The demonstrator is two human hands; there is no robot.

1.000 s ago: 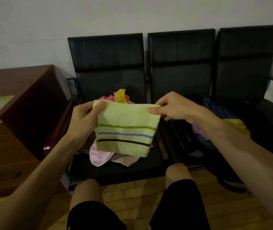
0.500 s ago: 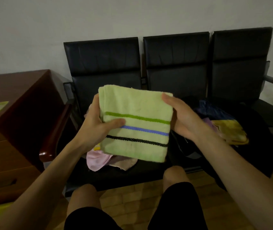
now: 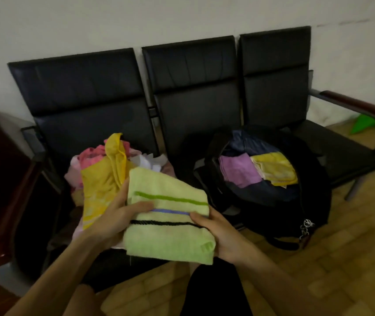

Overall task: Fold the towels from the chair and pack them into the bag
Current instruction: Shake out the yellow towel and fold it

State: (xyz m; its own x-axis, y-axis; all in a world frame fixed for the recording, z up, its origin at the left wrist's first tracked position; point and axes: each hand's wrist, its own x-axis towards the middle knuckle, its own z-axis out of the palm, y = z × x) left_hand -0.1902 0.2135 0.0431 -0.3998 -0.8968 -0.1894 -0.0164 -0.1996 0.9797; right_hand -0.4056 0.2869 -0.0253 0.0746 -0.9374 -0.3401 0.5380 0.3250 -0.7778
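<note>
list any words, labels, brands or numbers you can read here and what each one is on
No text can be read.
Green towel: a small darker woven mark near its lower right corner, too blurred to read.
Bag: a metal zip charm, too small to tell whether it bears any lettering.
</note>
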